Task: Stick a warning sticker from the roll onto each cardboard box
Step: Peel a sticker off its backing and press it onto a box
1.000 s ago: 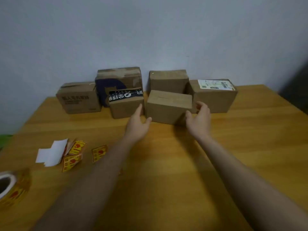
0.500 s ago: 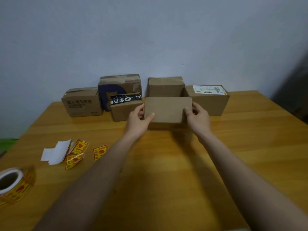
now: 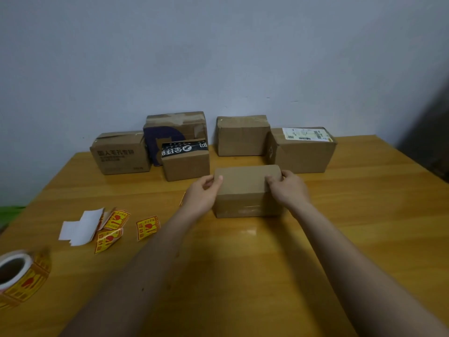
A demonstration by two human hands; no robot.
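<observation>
A plain brown cardboard box (image 3: pixel 245 190) rests on the wooden table (image 3: pixel 243 276) in the middle. My left hand (image 3: pixel 202 194) grips its left end and my right hand (image 3: pixel 288 189) grips its right end. The yellow and red sticker roll (image 3: pixel 21 276) lies at the table's left front edge. Three loose warning stickers (image 3: pixel 148 227) and white backing paper (image 3: pixel 81 227) lie left of my left arm. A yellow sticker edge (image 3: pixel 182 198) peeks out behind my left hand.
Several other cardboard boxes stand in a row along the wall: a printed one (image 3: pixel 120 154), a taped one with a purple mark (image 3: pixel 175 132), a small one with black tape (image 3: pixel 185 160), a plain one (image 3: pixel 243 136) and a labelled one (image 3: pixel 303 150).
Both hands closed on the plain box in the row, lifted it and brought it toward me. It now rests on the table nearer the middle.
</observation>
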